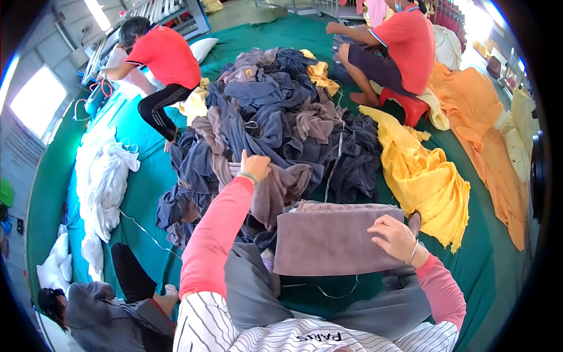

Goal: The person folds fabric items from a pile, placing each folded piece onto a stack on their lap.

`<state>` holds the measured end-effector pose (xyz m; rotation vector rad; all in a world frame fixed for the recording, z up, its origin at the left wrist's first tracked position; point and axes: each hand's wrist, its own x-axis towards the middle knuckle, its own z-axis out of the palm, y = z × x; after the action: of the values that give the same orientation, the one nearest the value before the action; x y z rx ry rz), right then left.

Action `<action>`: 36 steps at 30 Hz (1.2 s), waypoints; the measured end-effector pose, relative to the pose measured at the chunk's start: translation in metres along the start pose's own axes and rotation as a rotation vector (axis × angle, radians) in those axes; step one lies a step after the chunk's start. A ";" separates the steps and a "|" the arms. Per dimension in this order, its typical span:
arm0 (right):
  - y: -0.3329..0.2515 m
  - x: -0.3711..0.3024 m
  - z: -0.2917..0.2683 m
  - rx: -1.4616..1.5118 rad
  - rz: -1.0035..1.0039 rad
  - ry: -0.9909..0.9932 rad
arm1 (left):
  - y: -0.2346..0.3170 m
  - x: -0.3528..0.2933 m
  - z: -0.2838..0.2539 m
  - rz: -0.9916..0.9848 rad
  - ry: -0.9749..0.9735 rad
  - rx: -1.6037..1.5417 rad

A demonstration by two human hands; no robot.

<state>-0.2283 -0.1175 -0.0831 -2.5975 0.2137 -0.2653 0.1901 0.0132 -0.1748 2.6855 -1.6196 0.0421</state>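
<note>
My left hand [256, 166] reaches out over the front of a large heap of dark grey and brown cloths [264, 94]. One finger is stretched out and the others are partly hidden; I cannot tell whether it touches the cloth. In front of my lap lies a neat stack of folded brown cloths [328, 243], flat and squared at the edges. Over its right end is my right hand [396, 237], fingers bent and apart, holding nothing.
Two people in red shirts [167, 56] sit beyond the heap, the right one on a red stool [404, 107]. Yellow cloth [422, 170] and orange cloth [469, 111] lie right, white cloth [102, 170] left. Another person [111, 311] sits close at lower left.
</note>
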 end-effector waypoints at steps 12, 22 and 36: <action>-0.026 0.108 0.000 0.568 0.177 0.214 | 0.120 -0.014 -0.148 0.112 0.253 -1.776; 0.000 0.134 -0.027 1.345 0.074 0.294 | 0.149 -0.024 -0.103 0.445 0.138 -1.478; 0.025 0.114 -0.031 0.936 0.466 0.324 | 0.130 -0.004 -0.125 -0.032 -0.326 -2.354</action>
<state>-0.1274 -0.1768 -0.0530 -1.5202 0.6253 -0.4741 0.0705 -0.0418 -0.0509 0.7186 -0.4297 -1.2775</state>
